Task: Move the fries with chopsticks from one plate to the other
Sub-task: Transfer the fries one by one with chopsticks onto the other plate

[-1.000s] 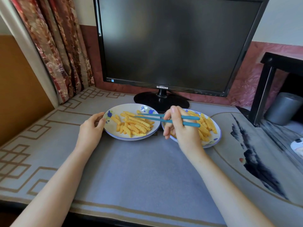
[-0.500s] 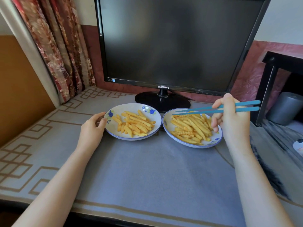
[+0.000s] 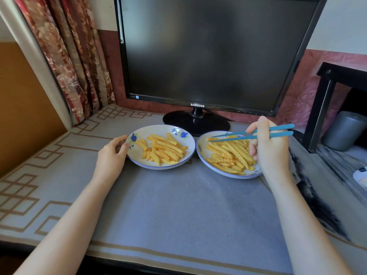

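Two white plates with blue flowers stand side by side on the grey mat. The left plate (image 3: 137, 155) holds a pile of crinkle fries (image 3: 162, 149). The right plate (image 3: 200, 153) holds a bigger pile of fries (image 3: 228, 155). My right hand (image 3: 270, 149) grips a pair of blue chopsticks (image 3: 282, 130) over the right plate. Their tips point left, over the far edge of that pile, with no fry between them. My left hand (image 3: 111, 155) holds the left plate's rim with thumb and fingers.
A black monitor (image 3: 208, 52) on a round stand (image 3: 195, 122) rises just behind the plates. Curtains (image 3: 65, 56) hang at the back left. A black shelf frame (image 3: 321, 108) and a grey cylinder (image 3: 343, 130) stand at the right.
My right hand swung the chopsticks from the left plate back to the right plate, then lowered their tips toward the fries there. My left hand stayed on the left plate's rim.
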